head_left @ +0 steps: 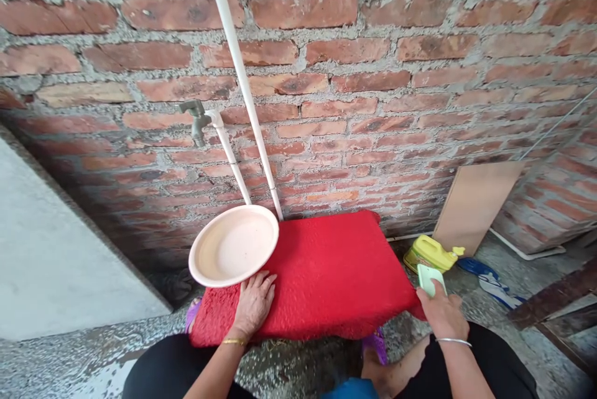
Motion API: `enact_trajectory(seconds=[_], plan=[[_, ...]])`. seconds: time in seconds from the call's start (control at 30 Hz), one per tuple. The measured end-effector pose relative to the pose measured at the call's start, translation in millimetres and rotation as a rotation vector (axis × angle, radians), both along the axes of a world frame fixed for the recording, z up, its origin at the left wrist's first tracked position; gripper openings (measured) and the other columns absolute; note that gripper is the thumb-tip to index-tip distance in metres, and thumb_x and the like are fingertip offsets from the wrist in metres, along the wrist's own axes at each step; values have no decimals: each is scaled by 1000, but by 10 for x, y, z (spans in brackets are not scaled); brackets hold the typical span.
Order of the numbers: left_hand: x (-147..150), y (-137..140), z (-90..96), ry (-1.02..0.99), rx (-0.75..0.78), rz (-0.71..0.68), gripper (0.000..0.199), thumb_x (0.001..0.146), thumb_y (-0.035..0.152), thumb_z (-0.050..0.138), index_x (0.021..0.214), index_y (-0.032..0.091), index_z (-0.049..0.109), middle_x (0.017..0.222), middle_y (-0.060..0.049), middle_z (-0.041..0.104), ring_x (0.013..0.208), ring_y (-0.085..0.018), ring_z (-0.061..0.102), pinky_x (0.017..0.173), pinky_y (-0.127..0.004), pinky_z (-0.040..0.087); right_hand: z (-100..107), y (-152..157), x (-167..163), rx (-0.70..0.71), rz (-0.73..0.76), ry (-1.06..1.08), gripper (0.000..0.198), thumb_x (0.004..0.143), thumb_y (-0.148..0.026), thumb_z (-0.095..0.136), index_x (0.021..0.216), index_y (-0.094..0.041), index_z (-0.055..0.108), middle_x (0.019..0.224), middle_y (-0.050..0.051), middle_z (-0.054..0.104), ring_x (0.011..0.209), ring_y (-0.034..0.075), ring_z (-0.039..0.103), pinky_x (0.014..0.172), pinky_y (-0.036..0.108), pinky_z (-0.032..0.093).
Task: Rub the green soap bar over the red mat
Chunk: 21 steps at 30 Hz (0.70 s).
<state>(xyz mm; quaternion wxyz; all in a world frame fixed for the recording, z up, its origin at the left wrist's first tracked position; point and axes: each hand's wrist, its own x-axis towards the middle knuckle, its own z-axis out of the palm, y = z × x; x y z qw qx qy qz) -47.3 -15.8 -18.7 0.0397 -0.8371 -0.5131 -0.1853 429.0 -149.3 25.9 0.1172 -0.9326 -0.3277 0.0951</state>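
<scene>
A red cloth (336, 268) with a textured pile at its left end lies spread over a low surface in front of me. My left hand (255, 301) rests flat on it, fingers outstretched, just below the rim of a pale pink basin (237, 243). The basin stands on the cloth's left end, with no items seen inside. At the cloth's right corner, my right hand (445, 312) is closed around a pale green rounded block (430, 276). Its underside is hidden, and I cannot tell its exact kind.
A tap (196, 119) on a white pipe (236, 169) stands behind the basin before a brick wall. To the right are a yellow jug (429, 253), blue-and-white flip-flops (494, 284), a leaning board (478, 200) and a dark wooden frame (555, 287). A grey slab (60, 250) edges the left.
</scene>
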Motion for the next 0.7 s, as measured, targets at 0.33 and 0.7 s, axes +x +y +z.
enact_trajectory(seconds=[0.33, 0.7], plan=[[11, -13, 18, 6, -6, 10, 31, 94, 24, 46, 118, 26, 65, 121, -7, 64, 113, -25, 57, 98, -44, 40, -134, -141, -998, 235, 458, 63, 48, 85, -48, 45, 128, -29, 53, 109, 6, 53, 92, 23, 63, 78, 33, 49], [15, -2, -4, 2, 6, 13, 31, 93, 24, 46, 117, 26, 66, 120, -7, 64, 111, -25, 57, 97, -44, 40, -26, -76, -598, 206, 214, 40, 57, 83, -59, 39, 127, -27, 54, 107, 7, 52, 100, 25, 61, 84, 36, 49]])
